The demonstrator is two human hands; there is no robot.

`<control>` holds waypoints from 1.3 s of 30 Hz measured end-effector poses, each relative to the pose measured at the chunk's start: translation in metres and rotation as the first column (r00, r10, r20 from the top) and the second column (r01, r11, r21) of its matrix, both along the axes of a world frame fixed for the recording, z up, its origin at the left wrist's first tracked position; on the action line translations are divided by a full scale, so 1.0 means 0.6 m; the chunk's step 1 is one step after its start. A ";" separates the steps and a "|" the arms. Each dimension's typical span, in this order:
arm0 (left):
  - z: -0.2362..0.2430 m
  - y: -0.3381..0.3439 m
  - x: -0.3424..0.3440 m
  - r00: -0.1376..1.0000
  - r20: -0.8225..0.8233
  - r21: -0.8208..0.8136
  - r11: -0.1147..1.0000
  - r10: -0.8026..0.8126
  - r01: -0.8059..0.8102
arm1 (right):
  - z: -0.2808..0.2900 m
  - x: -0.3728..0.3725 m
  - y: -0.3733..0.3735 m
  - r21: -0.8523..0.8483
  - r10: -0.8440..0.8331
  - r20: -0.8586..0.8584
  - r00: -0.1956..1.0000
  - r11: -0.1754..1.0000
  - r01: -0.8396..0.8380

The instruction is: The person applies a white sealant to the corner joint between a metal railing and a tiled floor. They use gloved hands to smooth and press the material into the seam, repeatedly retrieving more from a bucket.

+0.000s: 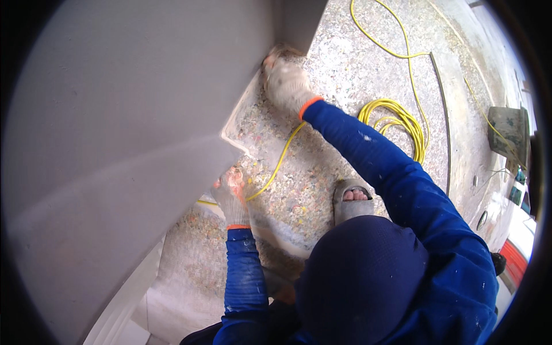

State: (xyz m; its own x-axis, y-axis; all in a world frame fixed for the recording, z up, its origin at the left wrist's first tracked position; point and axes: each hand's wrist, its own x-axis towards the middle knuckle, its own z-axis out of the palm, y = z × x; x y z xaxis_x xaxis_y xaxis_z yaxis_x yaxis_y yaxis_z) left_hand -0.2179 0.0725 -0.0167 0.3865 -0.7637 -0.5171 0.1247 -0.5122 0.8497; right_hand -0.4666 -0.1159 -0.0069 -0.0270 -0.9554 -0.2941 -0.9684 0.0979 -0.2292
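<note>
A large smooth grey panel (132,109) fills the left side, its edge notched near the middle. My right hand (284,80), in a pale knit work glove with an orange cuff, is at the panel's far edge beside an upright grey piece (299,26). Its fingers are curled and slightly blurred; whatever they hold is hidden. Below the notch, my left hand (233,192) in a matching glove with reddish stains closes on the panel's near edge. Blue dusty sleeves cover both arms.
A yellow cord (282,155) runs over the speckled floor between my hands, and a coil of it (411,129) lies to the right. My sandalled foot (352,198) and dark-clad knee (362,282) are close by. A grey bin (509,135) stands far right; a dark strip (441,109) crosses the floor.
</note>
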 end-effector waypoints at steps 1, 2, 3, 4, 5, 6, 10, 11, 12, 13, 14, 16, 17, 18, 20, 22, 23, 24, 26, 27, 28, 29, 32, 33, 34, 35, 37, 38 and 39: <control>0.000 0.000 -0.001 0.999 0.034 -0.012 1.000 -0.025 0.026 | 0.001 0.010 0.021 -0.037 0.042 -0.002 0.999 0.998 -0.042; -0.002 -0.001 -0.001 0.997 0.045 -0.015 0.998 -0.056 0.057 | 0.001 0.015 0.038 -0.046 0.078 -0.014 0.997 0.996 -0.079; -0.003 0.000 -0.001 0.998 0.041 -0.013 0.998 -0.053 0.053 | 0.002 0.018 0.048 -0.096 0.057 -0.014 0.998 0.994 -0.058; -0.005 0.000 0.000 0.995 0.071 -0.041 0.996 -0.077 0.080 | 0.002 0.017 0.055 -0.122 0.030 -0.022 0.999 0.992 -0.033; -0.006 0.000 0.002 0.994 0.087 -0.063 0.995 -0.070 0.076 | 0.001 0.013 0.056 -0.104 -0.001 -0.031 1.000 0.995 -0.002; -0.007 0.002 0.003 0.997 0.067 -0.053 0.997 -0.049 0.053 | 0.000 0.007 0.054 -0.153 0.026 -0.040 0.999 0.988 -0.032; -0.010 0.004 0.015 1.000 -0.004 -0.004 1.000 -0.013 0.013 | -0.005 -0.029 -0.001 -0.248 0.058 -0.099 0.993 0.965 -0.081; -0.010 0.006 0.017 0.997 0.059 -0.024 0.998 -0.058 0.059 | -0.005 -0.035 -0.011 -0.236 0.030 -0.086 0.996 0.971 -0.050; -0.011 0.007 0.018 0.995 0.081 0.006 0.998 -0.059 0.058 | -0.005 -0.039 -0.018 -0.208 -0.013 -0.096 0.995 0.978 -0.007; -0.011 0.008 0.020 0.996 0.061 -0.031 0.998 -0.057 0.059 | -0.005 -0.042 -0.020 -0.199 -0.052 -0.107 0.993 0.979 0.030; -0.013 0.009 0.021 1.000 0.004 -0.015 1.000 -0.016 0.017 | -0.004 -0.043 -0.019 -0.204 -0.044 -0.082 0.996 0.979 0.026; -0.016 0.009 0.022 0.999 -0.049 0.016 1.000 0.012 -0.011 | -0.001 -0.043 -0.012 -0.193 -0.088 -0.059 0.994 0.978 0.075; -0.019 0.008 0.023 0.999 -0.048 0.026 1.000 0.002 0.000 | 0.001 -0.043 -0.008 -0.184 -0.077 -0.079 0.994 0.981 0.061; -0.021 0.007 0.023 0.998 -0.057 0.036 0.999 0.003 -0.001 | 0.003 -0.044 -0.006 -0.214 -0.059 -0.081 0.995 0.976 0.041; -0.024 0.007 0.023 0.996 -0.088 0.060 0.998 0.019 -0.014 | 0.006 -0.046 -0.008 -0.177 -0.038 -0.066 0.997 0.984 0.026; -0.024 0.007 0.022 1.000 -0.016 0.052 0.998 -0.023 0.024 | 0.008 -0.052 -0.016 -0.095 -0.069 -0.052 0.996 0.993 0.064; -0.023 0.009 0.020 0.994 0.077 0.032 0.996 -0.082 0.080 | 0.008 -0.055 -0.019 -0.019 -0.045 -0.020 0.999 0.999 0.045; -0.021 0.008 0.019 0.993 0.080 0.056 0.995 -0.087 0.082 | 0.009 -0.059 -0.019 -0.016 -0.054 -0.012 0.998 0.998 0.054; -0.013 0.007 0.019 0.998 -0.069 -0.013 1.000 0.003 -0.004 | 0.012 -0.067 -0.011 -0.043 -0.053 0.018 0.998 0.998 0.054; -0.010 0.008 0.017 0.985 -0.156 -0.027 0.997 0.068 -0.073 | 0.013 -0.073 0.002 0.017 -0.077 0.095 0.993 0.997 0.075; -0.008 0.009 0.017 0.994 -0.105 -0.017 0.999 0.034 -0.036 | 0.015 -0.078 0.017 0.037 -0.140 0.190 0.972 0.990 0.136; -0.007 0.011 0.015 1.000 -0.024 -0.028 1.000 -0.001 0.000 | 0.018 -0.085 0.035 0.051 -0.194 0.319 0.928 0.981 0.188; -0.013 0.013 0.018 0.998 0.047 -0.029 0.998 -0.050 0.052 | 0.023 -0.094 0.062 0.021 -0.164 0.392 0.905 0.985 0.170; -0.016 0.014 0.022 0.998 0.022 -0.045 0.997 -0.054 0.055 | 0.024 -0.096 0.065 0.023 -0.129 0.427 0.895 0.991 0.131; -0.020 0.013 0.026 0.998 -0.031 -0.016 0.998 -0.059 0.058 | 0.023 -0.096 0.056 0.038 -0.099 0.440 0.892 0.995 0.092; -0.024 0.012 0.030 0.993 -0.107 -0.010 0.999 -0.051 0.050 | 0.022 -0.097 0.047 -0.072 0.022 0.369 0.929 0.997 0.005; -0.027 0.005 0.037 0.957 -0.245 0.007 0.987 -0.153 0.159 | 0.018 -0.094 0.014 -0.081 -0.057 0.230 0.971 0.994 0.078; -0.026 0.001 0.038 0.916 -0.308 0.013 0.962 -0.256 0.273 | 0.018 -0.094 0.001 -0.106 -0.071 0.178 0.981 0.990 0.091; -0.022 -0.002 0.036 0.881 -0.344 0.064 0.928 -0.325 0.367 | 0.019 -0.098 0.000 -0.087 -0.084 0.167 0.982 0.991 0.100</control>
State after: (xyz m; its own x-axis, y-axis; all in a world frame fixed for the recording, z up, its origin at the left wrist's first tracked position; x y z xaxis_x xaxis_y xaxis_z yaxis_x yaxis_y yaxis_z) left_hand -0.1965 0.0712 -0.0298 -0.0942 -0.7396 -0.6664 0.1757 -0.6712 0.7201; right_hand -0.5252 -0.1162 0.0046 -0.0753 -0.9747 -0.2105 -0.9054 0.1553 -0.3952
